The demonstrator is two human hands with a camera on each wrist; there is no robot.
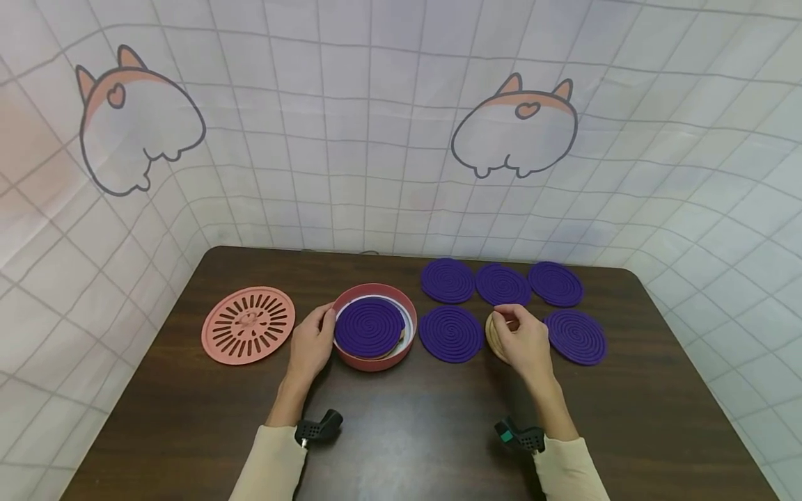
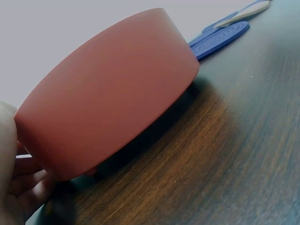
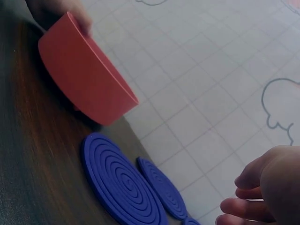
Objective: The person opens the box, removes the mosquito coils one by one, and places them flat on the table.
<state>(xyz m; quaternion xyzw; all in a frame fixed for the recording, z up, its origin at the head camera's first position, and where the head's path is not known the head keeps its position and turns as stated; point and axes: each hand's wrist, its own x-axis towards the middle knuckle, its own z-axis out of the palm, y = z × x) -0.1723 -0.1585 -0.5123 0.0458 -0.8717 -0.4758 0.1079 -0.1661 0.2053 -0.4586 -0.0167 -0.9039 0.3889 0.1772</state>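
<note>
My left hand (image 1: 311,341) grips the side of a round red box (image 1: 374,364), thumb at its rim and fingers tucked under its lower edge in the left wrist view. A purple spiral coaster (image 1: 370,327) lies in the box, with a tan edge showing beneath it. My right hand (image 1: 525,344) hovers over a tan coaster (image 1: 491,341), which it partly covers in the head view. Its fingers (image 3: 241,208) are loosely bent, with nothing between them in the right wrist view. Purple coasters flank it, one on the left (image 1: 451,334) and one on the right (image 1: 575,337).
A pink slotted lid (image 1: 216,341) lies on the dark wooden table (image 1: 401,445), left of the box. Three more purple coasters form a back row, including a left one (image 1: 447,280) and a right one (image 1: 555,283). Behind the table hangs a white gridded curtain (image 1: 332,174).
</note>
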